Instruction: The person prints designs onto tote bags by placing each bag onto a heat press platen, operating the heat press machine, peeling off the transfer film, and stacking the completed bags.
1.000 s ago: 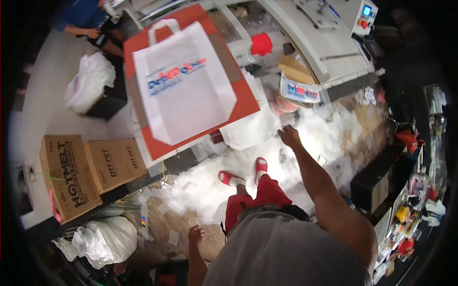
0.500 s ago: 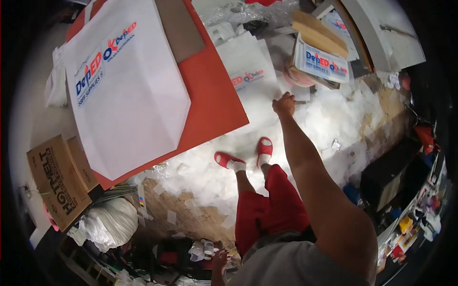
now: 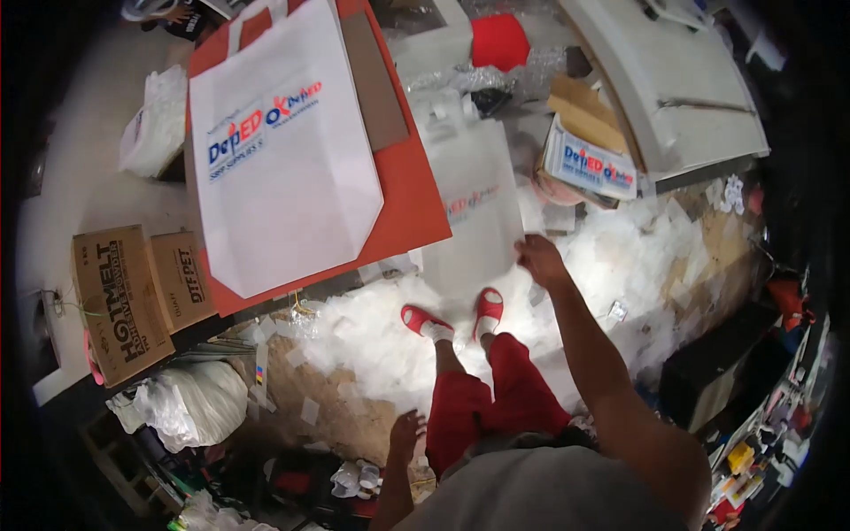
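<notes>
My right hand (image 3: 538, 258) is closed on the right edge of a white tote bag (image 3: 469, 239) with faint red and blue print, which hangs above the littered floor. My left hand (image 3: 406, 435) hangs low beside my red shorts, its fingers loosely apart and nothing visible in them. In front, to the left, another white tote bag (image 3: 288, 199) printed DepED lies flat on a red-orange board (image 3: 421, 199). A grey-brown strip (image 3: 376, 80) shows beside it.
A cardboard box (image 3: 589, 115) with printed bags stands at right, near a white machine panel (image 3: 699, 115). A HOTMELT carton (image 3: 119, 301) and a stuffed plastic bag (image 3: 195, 407) sit at left. White scraps (image 3: 584, 327) cover the floor.
My right hand has drawn the bag's edge nearer to me, and the bag has lifted and moved along. My left hand has risen slightly. The view has shifted.
</notes>
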The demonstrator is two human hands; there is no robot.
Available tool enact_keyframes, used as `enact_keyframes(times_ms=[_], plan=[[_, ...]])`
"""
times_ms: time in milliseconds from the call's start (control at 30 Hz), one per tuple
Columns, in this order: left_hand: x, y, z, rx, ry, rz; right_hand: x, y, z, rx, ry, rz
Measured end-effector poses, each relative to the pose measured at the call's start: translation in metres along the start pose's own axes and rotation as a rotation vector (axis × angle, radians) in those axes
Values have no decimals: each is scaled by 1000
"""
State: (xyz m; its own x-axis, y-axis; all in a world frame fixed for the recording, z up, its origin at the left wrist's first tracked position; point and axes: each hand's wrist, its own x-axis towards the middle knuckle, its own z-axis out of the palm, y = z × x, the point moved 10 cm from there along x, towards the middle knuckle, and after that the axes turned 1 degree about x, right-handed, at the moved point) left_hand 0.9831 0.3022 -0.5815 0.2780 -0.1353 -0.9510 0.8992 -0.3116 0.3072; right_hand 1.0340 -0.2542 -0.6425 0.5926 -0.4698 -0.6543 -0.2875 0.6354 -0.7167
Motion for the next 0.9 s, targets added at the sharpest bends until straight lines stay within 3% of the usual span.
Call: enact_keyframes(times_ms=[33, 100, 133, 167, 233, 267, 300, 333, 400, 500, 533, 633, 733, 767, 867, 900], plan=[[15, 15, 15, -13, -46, 31, -41, -14, 10, 56, -106, 9], [23, 68, 65, -183, -135, 40, -144, -29, -9, -408, -105, -6], [36, 84, 85, -244, -222, 15, -209, -47, 4, 2, -60, 223], [28, 108, 112, -255, -231, -39, -218, -30, -19, -7, -57, 227], [41, 127, 144, -267, -361, -22, -231, 28, -57, 277, -211, 453], [44, 137, 167, -248, -447, -24, -230, 2, -42, 254, -197, 524], [28, 167, 191, -117, -457, 165, -210, 5, -38, 291, -244, 529], [18, 175, 203, -123, -454, 159, -193, 3, -29, 225, -269, 493], [-1, 204, 214, 297, -339, 425, -184, 0, -9, 166, -295, 464], [-60, 244, 242, 608, -220, 644, -178, -26, -21, -371, -106, 272], [-87, 257, 256, 738, -176, 725, -186, -32, -25, -379, -111, 256], [-112, 249, 300, 957, -285, 913, -212, -32, -48, -206, -91, 253], [-227, 274, 369, 956, -620, 1261, -252, -36, -68, 49, -92, 310], [-252, 282, 381, 991, -723, 1188, -270, -58, -61, 149, -80, 248], [-306, 348, 360, 941, -623, 1233, -284, -141, -35, 315, -75, -75], [-318, 381, 340, 840, -563, 1194, -290, -187, -7, 242, -91, -196]])
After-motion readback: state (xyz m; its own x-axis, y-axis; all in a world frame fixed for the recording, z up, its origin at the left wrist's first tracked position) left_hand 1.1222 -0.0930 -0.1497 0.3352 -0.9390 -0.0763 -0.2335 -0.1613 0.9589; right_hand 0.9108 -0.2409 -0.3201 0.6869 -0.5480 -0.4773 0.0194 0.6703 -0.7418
